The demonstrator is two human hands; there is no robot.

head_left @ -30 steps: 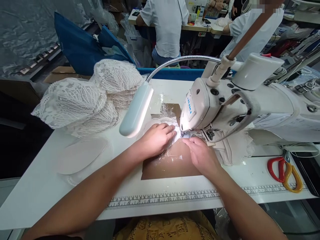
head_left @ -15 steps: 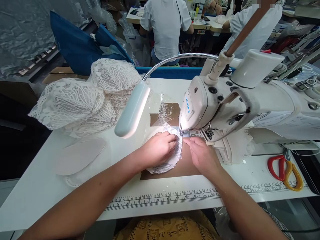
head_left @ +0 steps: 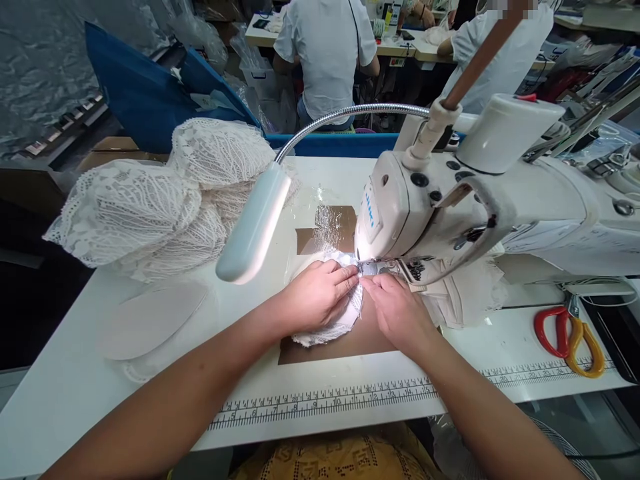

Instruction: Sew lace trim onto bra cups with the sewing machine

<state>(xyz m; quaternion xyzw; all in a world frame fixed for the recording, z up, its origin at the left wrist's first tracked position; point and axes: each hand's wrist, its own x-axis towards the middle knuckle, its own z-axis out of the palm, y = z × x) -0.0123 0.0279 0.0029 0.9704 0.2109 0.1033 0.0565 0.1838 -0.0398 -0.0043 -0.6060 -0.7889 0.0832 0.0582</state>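
Note:
Under the needle area of a white sewing machine (head_left: 385,207) lies a rounded white lace bra cup (head_left: 327,333). My left hand (head_left: 316,295) lies over its upper part, fingers together and pressed down on the lace close to the presser foot. From the other side my right hand (head_left: 400,310) reaches in, thumb and index finger pinched at the cup's right edge by the needle. The fingertips of both hands nearly meet there. What exactly sits between the right fingertips is partly hidden.
A pile of lace cups (head_left: 135,210) stands at the left, with flat pale oval pieces (head_left: 155,317) nearer me. A lamp (head_left: 255,223) hangs over the table. Scissors (head_left: 563,333) lie right, beyond a ruler strip (head_left: 320,403). White fabric (head_left: 463,293) sits beside the machine. Co-workers (head_left: 327,60) sit behind.
The left fingers have straightened slightly and moved closer to the needle along the cup's edge. My right hand keeps its pinch beside it. The whole view has shifted a little.

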